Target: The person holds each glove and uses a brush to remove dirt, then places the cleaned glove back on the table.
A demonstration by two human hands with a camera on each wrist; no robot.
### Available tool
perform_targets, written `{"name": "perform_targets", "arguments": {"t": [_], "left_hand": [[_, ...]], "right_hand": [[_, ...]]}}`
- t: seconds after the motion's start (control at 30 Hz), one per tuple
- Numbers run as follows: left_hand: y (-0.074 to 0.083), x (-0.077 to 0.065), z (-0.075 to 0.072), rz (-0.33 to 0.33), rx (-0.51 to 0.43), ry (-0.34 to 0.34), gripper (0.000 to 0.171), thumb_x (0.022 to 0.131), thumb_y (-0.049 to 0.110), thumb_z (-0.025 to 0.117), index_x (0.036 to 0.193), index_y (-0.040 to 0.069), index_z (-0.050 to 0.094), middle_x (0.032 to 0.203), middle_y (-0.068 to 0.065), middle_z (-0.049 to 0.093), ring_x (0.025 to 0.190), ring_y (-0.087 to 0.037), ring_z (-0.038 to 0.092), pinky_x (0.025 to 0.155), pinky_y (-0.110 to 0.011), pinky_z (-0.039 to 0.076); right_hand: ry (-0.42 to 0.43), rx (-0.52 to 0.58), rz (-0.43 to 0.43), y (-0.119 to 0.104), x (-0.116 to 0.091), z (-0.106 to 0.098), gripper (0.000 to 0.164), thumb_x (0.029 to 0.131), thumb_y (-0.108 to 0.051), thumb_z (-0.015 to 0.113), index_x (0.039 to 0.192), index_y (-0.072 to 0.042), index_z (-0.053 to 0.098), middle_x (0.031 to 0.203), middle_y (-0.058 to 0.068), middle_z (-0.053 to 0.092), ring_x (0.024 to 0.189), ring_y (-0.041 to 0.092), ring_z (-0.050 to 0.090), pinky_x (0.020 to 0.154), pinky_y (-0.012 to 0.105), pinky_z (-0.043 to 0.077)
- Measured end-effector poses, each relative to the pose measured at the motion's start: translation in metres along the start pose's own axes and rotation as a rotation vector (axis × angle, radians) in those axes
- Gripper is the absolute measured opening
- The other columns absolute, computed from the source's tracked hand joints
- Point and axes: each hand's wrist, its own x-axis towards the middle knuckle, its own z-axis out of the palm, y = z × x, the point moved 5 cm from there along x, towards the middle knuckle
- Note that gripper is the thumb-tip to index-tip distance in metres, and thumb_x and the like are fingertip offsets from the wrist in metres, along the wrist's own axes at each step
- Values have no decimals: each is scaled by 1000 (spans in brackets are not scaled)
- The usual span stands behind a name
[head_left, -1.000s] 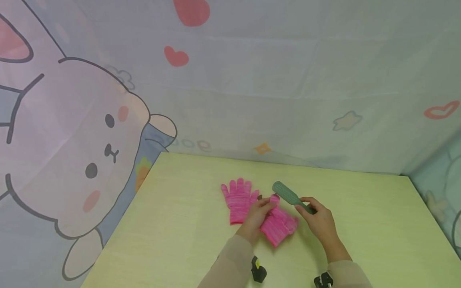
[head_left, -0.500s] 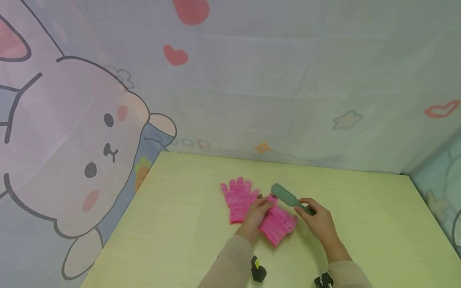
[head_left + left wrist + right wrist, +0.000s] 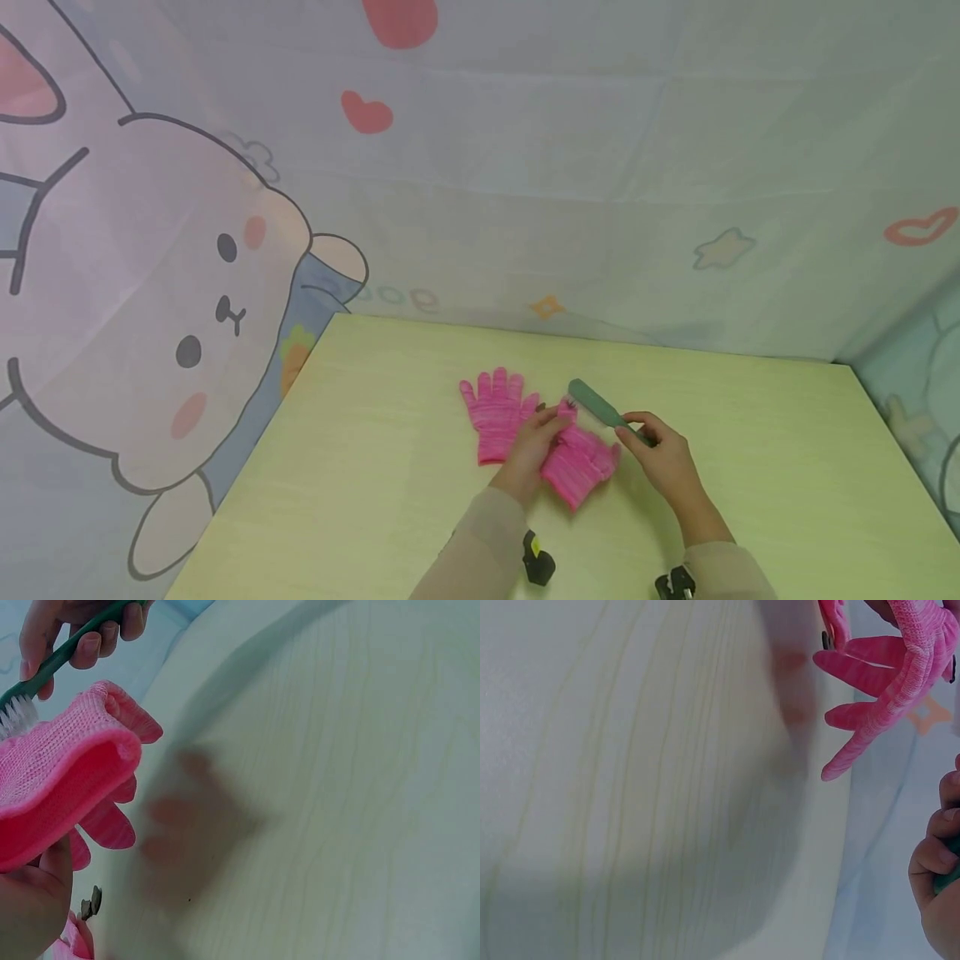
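My left hand (image 3: 531,450) grips a pink knit glove (image 3: 576,468), held up off the table with its fingers dangling, as the right wrist view shows. My right hand (image 3: 666,458) pinches the handle of a green brush (image 3: 597,406), its head angled to the upper left over the glove. In the left wrist view, white bristles (image 3: 18,717) point down at the knit, and the glove's cuff (image 3: 129,750) gapes toward the camera. The matching pink glove (image 3: 497,423) lies flat with fingers spread, just left of the left hand.
A small dark thing (image 3: 91,903) sits by the flat glove's thumb. Beneath everything is a pale yellow table (image 3: 360,467), backed by a printed cloth (image 3: 570,150) with a rabbit and hearts. Black devices (image 3: 538,560) are worn at both wrists.
The brush head has dipped slightly toward the glove, then shifted back up and right, and its dotted back has turned more out of sight. The held glove has moved only slightly.
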Motion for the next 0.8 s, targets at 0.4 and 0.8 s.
{"name": "perform_targets", "arguments": {"t": [0.4,0.8], "left_hand": [[2,-1,-1,27,-19,-10,44,83,22,66,123,6,57,129,-12,51,89,-13,57,84,-26,47],[0,0,-1,26,-34,-13,41,82,24,68,119,7,59,91,-2,64,78,-11,58,73,-23,50]], "right_hand": [[24,-94,-36,1,-2,-1,38,86,-43,63,113,-16,61,83,5,54,71,19,46,60,29,39],[8,-99,-44,-3,-1,0,40,85,-45,62,114,-17,60,85,6,55,74,20,48,61,29,40]]}}
